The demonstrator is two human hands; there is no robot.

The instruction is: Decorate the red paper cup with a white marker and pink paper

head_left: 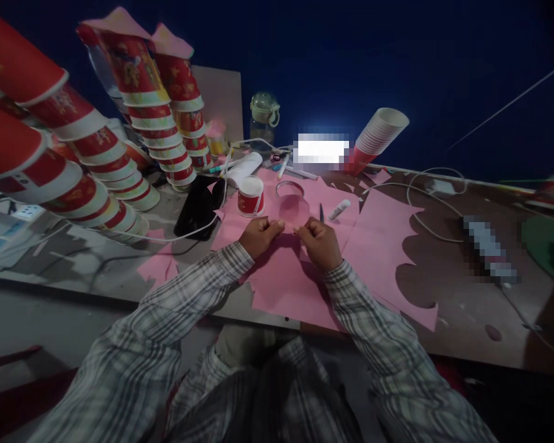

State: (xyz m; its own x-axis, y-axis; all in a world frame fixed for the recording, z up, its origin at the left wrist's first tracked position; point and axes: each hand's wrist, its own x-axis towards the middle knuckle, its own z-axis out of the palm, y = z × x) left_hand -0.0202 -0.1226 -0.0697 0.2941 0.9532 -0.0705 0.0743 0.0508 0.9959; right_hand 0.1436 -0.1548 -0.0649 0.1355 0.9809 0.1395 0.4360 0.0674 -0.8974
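My left hand (260, 235) and my right hand (320, 242) are both closed in a pinch on a small round piece of pink paper (293, 212), held between them just above the table. Under my hands lie large pink paper sheets (378, 246) with scalloped cut-outs along their edges. A single red and white paper cup (250, 196) stands upside down just beyond my left hand. A roll of tape (289, 186) lies beyond the pink circle. A white glue stick (339, 209) and a dark pen (322, 213) rest on the paper by my right hand.
Long stacks of red paper cups (96, 147) lean across the left side, two topped with pink paper. A black phone (198, 206) with a white cable lies left of the cup. A stack of cups (376, 138) lies tilted at the back. A bottle (264, 117) stands behind. White cables (425, 203) cross the right side.
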